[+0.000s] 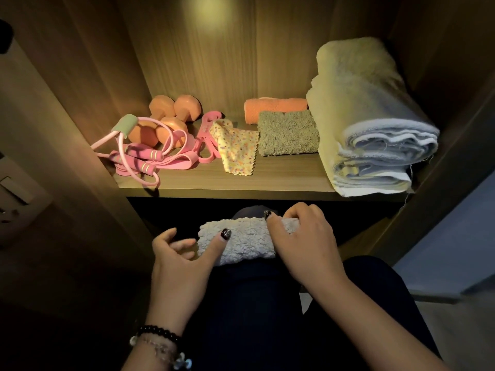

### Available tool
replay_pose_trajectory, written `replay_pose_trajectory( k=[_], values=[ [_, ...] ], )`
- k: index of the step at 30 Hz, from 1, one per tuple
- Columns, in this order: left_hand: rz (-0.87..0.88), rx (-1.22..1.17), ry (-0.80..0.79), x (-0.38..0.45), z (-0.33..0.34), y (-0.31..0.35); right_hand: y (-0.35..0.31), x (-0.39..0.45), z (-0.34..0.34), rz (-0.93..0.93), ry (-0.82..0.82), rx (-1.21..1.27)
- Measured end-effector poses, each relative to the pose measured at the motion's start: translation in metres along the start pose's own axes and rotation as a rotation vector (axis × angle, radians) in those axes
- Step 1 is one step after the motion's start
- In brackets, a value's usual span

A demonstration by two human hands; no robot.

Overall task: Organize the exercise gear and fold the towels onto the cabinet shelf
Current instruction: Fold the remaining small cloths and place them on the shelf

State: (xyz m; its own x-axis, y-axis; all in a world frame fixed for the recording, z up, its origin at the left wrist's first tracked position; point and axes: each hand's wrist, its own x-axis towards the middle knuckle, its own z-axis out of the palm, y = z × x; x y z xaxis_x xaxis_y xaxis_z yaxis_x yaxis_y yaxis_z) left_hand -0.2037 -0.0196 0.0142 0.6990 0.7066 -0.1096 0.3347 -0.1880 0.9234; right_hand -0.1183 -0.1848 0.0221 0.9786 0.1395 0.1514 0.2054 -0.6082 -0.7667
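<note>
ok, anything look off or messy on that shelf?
Yes. The dotted yellow cloth lies unfolded and skewed, one corner over the pink band. The jump rope is tangled at the shelf front edge. The folded towels look tidy.

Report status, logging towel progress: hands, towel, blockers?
Left hand presses white towel on knee; right hand grips its edge. Shelf spot free.
</note>
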Motion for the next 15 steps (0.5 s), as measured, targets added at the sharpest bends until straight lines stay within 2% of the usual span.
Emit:
replay_pose_trajectory(
  k=[2, 5, 11, 15],
  values=[
    [-0.08, 0.025, -0.103, 0.003, -0.003, -0.001, 0.007, -0.002, -0.003, 0.094, -0.006, 0.053],
    [-0.106, -0.07, -0.257, 0.002, 0.0, -0.002, 0.013, -0.005, -0.006, 0.182, -0.054, 0.105],
    [-0.109, -0.497, -0.297, -0.003, 0.006, 0.013, 0.007, 0.0, -0.006, 0.161, -0.047, 0.181],
    [-0.085, -0.588, -0.348, 0.003, 0.008, 0.024, 0.005, 0.011, -0.008, 0.111, -0.001, 0.269]
  ],
)
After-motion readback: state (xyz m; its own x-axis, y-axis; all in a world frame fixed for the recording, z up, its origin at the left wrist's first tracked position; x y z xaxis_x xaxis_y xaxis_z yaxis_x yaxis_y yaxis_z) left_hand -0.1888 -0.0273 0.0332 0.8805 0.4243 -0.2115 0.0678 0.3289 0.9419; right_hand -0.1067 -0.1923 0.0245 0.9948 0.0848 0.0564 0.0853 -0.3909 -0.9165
